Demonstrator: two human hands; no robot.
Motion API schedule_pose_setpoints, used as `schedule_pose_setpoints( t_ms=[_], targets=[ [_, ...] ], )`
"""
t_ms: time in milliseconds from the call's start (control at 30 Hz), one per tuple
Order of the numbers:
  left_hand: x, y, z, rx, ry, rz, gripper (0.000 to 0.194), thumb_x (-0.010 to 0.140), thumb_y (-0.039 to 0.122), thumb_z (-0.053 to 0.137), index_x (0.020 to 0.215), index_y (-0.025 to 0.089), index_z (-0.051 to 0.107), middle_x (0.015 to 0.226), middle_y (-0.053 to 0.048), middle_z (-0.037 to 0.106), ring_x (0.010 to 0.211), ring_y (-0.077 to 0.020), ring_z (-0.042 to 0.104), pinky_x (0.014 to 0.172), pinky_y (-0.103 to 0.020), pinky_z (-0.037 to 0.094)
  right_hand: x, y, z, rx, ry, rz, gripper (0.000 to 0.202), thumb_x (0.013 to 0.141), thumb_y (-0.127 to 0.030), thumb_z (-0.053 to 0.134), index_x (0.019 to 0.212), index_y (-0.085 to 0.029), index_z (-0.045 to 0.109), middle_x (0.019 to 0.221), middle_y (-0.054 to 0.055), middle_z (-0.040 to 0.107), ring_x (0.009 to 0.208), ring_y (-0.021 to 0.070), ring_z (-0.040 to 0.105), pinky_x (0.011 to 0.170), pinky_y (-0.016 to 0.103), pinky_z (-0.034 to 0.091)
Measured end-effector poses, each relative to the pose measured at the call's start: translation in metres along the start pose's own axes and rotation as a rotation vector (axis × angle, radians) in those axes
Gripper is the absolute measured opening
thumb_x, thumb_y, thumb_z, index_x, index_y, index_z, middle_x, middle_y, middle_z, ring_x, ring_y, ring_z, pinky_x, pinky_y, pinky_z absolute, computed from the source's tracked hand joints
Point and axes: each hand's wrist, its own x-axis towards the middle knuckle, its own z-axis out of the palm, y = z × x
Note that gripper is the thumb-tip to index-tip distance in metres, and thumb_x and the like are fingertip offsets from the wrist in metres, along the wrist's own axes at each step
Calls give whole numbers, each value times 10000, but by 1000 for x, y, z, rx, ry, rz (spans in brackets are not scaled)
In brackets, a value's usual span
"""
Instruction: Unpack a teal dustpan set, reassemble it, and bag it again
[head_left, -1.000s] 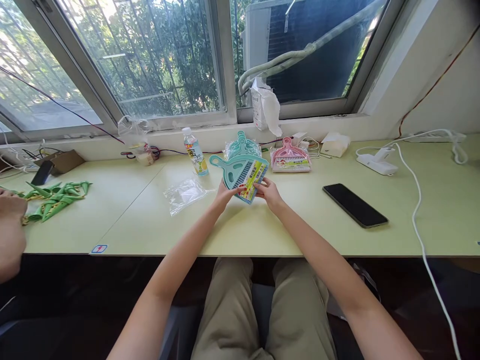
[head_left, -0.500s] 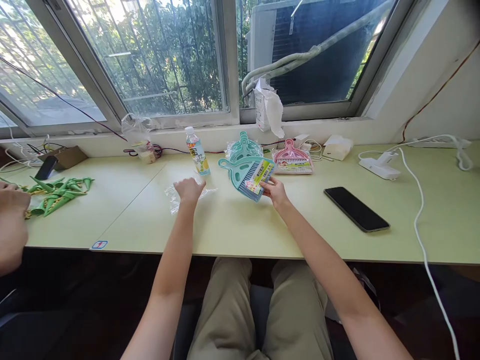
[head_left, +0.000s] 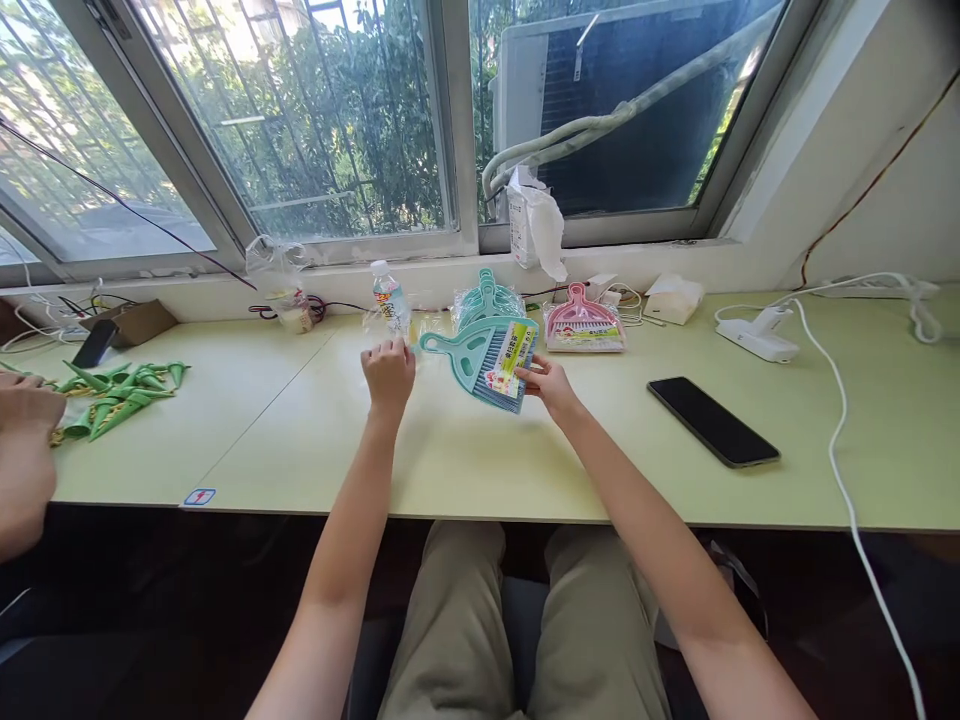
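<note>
My right hand [head_left: 551,385] grips the brush edge of a small green dustpan-and-brush set [head_left: 480,362], with fingers closed on its labelled right side. The set is tilted, its handle pointing left, above the table. My left hand [head_left: 388,372] is closed, knuckles up, in front of a drink bottle [head_left: 390,298]. Clear plastic wrapping [head_left: 431,325] shows behind that hand, on both sides of the bottle; the fingertips are hidden. Behind the held set lies another green set [head_left: 489,295] in clear wrap. A pink wrapped set [head_left: 581,320] sits to its right.
A black phone [head_left: 714,421] lies on the table at right, near a white charger [head_left: 759,338] and cable. Folded green pieces [head_left: 124,395] lie at left, beside another person's hand [head_left: 30,410]. A plastic bag with a cup [head_left: 291,300] stands by the window.
My left hand has pushed the clear wrapping away from me, from the open table up to the bottle. My right hand has shifted the green set slightly left and down.
</note>
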Motion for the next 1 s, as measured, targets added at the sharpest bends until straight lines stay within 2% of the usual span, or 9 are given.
schedule_pose_setpoints(
  t_ms=[233,400,500,633,767,833,900,967,1000],
  targets=[
    [-11,17,7,-128,75,160,324,935,287,305,971,202,616,1042,-164,613,1076,-338,497,956,-476,271,-1,-12,-5,-40,61,-67,377,626,-250,798,962,-187,640,837,46,755,715,201,709,621,333,599],
    [-13,21,7,-298,113,99,270,923,296,358,963,223,615,1091,-143,619,1132,-324,495,1041,-489,234,-1,-11,-5,-67,144,-64,338,634,-210,782,936,-190,630,781,32,749,684,200,706,568,322,596],
    [-11,20,6,-475,122,77,214,900,323,429,949,244,621,1173,-112,616,1199,-307,477,1105,-481,205,-2,-10,-4,-78,88,-48,342,626,-226,791,931,-190,640,787,36,749,679,196,704,581,324,598],
    [-15,28,7,-733,93,145,154,867,364,517,908,280,639,1265,-38,602,1246,-269,473,1181,-460,134,-4,-8,1,-84,-42,-40,431,582,-291,827,962,-181,657,834,58,752,689,203,704,613,343,596],
    [-29,47,3,-822,36,202,232,871,396,533,1047,295,645,1349,-26,549,1338,-264,400,1197,-472,71,-6,-4,6,-56,-27,-53,479,556,-335,842,968,-191,644,837,48,749,707,198,702,623,330,590],
    [-33,53,-1,-825,147,85,392,885,414,511,1254,285,545,1472,-49,411,1438,-275,227,1190,-500,67,-7,-2,8,-27,12,-80,485,564,-353,836,975,-194,632,871,48,748,729,194,701,643,329,590],
    [-31,53,-3,-821,319,-147,558,911,436,458,1428,268,333,1550,-81,251,1479,-268,61,1182,-512,95,-8,1,9,2,48,-108,482,580,-372,824,980,-196,621,904,51,745,757,193,700,678,338,592],
    [-25,48,-1,-876,420,-354,641,931,456,412,1484,271,148,1574,-97,156,1484,-239,3,1180,-481,143,-8,3,11,24,75,-126,483,591,-384,815,987,-199,609,916,52,742,779,195,699,712,351,593],
    [-21,45,2,-953,412,-416,655,933,471,406,1484,284,107,1575,-95,145,1483,-226,28,1176,-454,184,-8,3,11,34,86,-132,486,593,-389,813,988,-200,603,915,52,740,787,196,698,724,357,593]
  ],
)
